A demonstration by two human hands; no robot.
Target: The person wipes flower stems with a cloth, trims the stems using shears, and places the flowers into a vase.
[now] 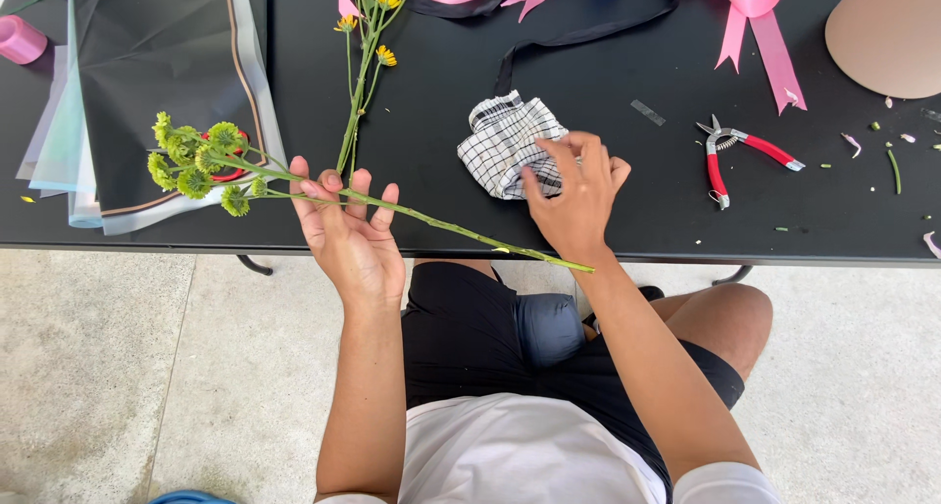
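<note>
My left hand (348,231) holds a long green flower stem (461,229) with several green button blooms (196,161) at its left end; the stem lies across my fingers and runs right toward the table's front edge. My right hand (576,198) rests on a white cloth with a black grid pattern (502,143), fingers pinching its right edge. A yellow-flowered stem (365,68) lies on the black table (608,73) just beyond my left hand.
Black and pale wrapping sheets (147,82) lie at the left. Red-handled pruning shears (733,153) sit right of the cloth. Pink ribbons (755,24), a black ribbon (588,33), a tan cone (887,33) and a pink spool (18,38) are at the back. Stem scraps scatter right.
</note>
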